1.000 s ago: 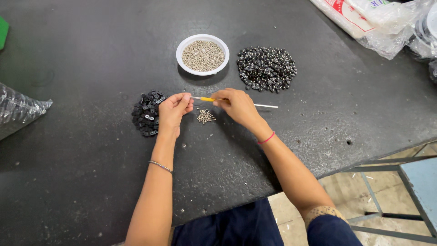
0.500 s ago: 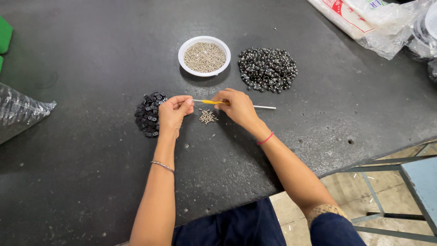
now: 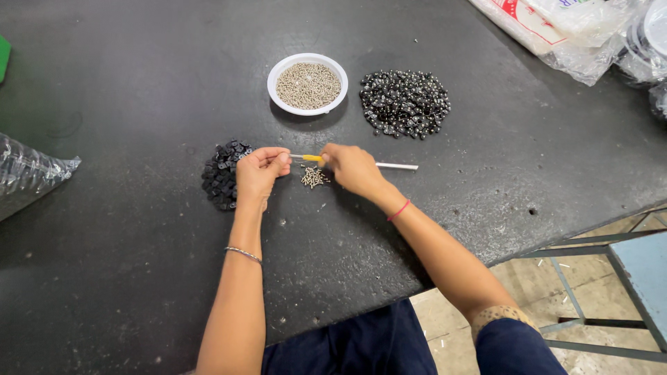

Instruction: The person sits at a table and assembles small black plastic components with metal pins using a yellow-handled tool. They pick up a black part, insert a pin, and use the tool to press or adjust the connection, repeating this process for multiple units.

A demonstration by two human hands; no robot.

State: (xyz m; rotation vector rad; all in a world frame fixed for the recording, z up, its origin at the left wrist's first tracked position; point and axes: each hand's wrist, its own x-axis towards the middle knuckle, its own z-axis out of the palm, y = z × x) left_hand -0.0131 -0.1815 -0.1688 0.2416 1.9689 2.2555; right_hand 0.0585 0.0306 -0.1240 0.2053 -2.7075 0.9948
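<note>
Yellow-tipped stick [image 3: 361, 162] lies level between both hands, just above a few loose silver bits [image 3: 314, 177]. Right hand [image 3: 354, 169] grips it; left hand [image 3: 258, 172] pinches its tip, beside a black pile [image 3: 221, 173]. White bowl [image 3: 278, 73] holds small silver beads [image 3: 308, 85]. Shiny dark beads [image 3: 405, 103] sit heaped on the black table [image 3: 125, 90].

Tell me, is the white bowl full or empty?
Nearly full. The white bowl on the dark table holds small silvery pieces almost up to its rim.
</note>
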